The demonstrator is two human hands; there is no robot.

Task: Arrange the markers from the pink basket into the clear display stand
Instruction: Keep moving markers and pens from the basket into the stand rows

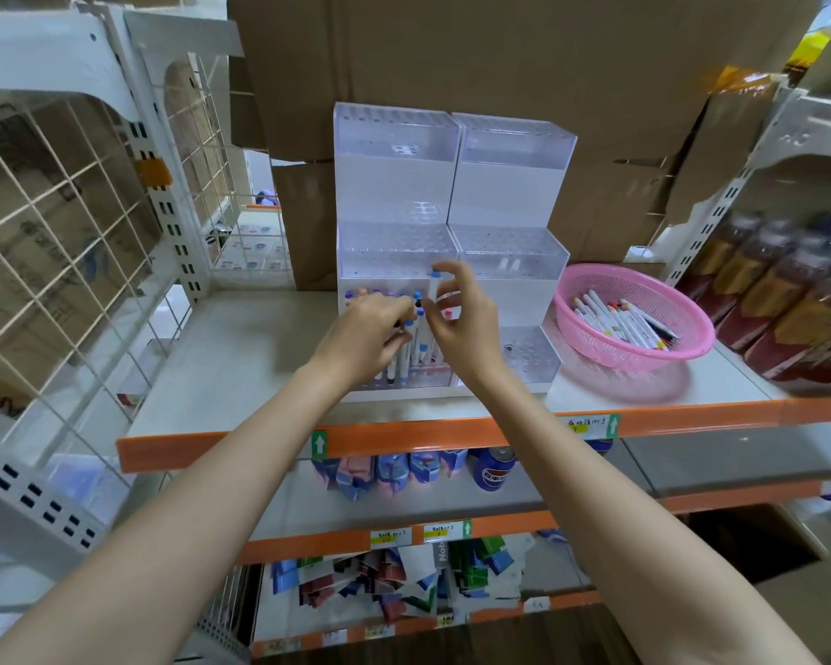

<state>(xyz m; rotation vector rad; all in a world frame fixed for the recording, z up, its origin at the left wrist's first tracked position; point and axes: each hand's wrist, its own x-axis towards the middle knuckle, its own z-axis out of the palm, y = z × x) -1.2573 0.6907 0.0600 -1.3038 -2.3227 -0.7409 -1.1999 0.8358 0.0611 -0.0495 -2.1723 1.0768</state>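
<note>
Two clear tiered display stands point(509, 242) sit side by side on the white shelf. Several markers stand upright in the lowest tier of the left stand point(389, 242). My right hand point(459, 312) pinches a white marker with a blue cap point(433, 286), upright above that tier. My left hand point(365, 336) grips several markers point(411, 348) just in front of the same tier. A pink basket point(634, 357) to the right of the stands holds several white markers point(620, 321) with coloured caps.
Cardboard boxes point(500, 64) are stacked behind the stands. A white wire grid panel point(68, 232) closes the left side. Bottles point(787, 304) line the right shelf. The orange shelf edge point(404, 439) runs below; lower shelves hold packets and cans.
</note>
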